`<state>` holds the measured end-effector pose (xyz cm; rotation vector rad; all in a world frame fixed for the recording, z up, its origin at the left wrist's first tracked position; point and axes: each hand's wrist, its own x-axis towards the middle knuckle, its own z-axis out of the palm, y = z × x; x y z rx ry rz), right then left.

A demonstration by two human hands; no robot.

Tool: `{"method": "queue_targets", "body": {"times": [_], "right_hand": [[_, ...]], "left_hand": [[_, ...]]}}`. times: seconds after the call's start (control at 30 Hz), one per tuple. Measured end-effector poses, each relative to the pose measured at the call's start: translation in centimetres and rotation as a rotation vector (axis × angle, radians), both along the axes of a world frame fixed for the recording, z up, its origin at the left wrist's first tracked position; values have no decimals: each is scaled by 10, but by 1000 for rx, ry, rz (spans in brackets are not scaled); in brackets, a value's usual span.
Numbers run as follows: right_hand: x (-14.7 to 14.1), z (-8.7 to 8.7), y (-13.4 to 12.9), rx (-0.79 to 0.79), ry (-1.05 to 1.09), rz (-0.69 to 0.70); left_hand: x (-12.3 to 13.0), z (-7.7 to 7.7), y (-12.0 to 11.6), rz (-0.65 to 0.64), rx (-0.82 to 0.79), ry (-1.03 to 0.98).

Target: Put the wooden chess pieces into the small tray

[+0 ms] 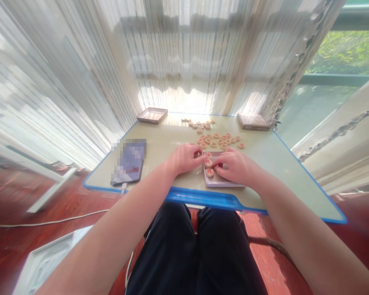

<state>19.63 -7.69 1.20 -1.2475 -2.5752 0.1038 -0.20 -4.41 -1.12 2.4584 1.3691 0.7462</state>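
The left hand (187,157) reaches in over the left edge of an open shallow box (226,180) near the front of the pale, blue-edged counter (160,153), its fingertips at the round pieces (209,172) lined up along the left side inside; these are light discs with red markings, and three show in that line. The right hand (235,166) comes in from the other side, its fingers bent and close to the middle piece. Whether the left grip is released or clenched on a piece I cannot tell; the right grip is partly curled, and whether it grasps anything cannot be told either. Just beyond the box lies a loose group of discs (216,135), most of them showing red markings, and farther back, toward the curtain (184,53), another group of discs (200,126) sits in bright light. An open tray (152,115) rests at the far left corner of the counter, and a closed-looking box (253,121) at the far right corner. A dark device (132,159), partly pixelated, lies at the left with a white cable plug (124,187) at its near edge
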Motion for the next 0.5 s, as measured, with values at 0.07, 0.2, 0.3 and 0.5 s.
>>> {"method": "queue_targets", "body": {"times": [0.07,0.2,0.3,0.5], "right_hand": [[0,0,0,-3,4,0],[1,-2,1,-13,18,-12],[1,0,0,-14,22,-11],[1,8,-6,-47,34,62]], "left_hand": [[0,1,0,1,-6,-2],[-1,1,0,-9,2,-9],[-2,1,0,-11,3,0],[-1,3,-1,-8,-34,-6]]}}
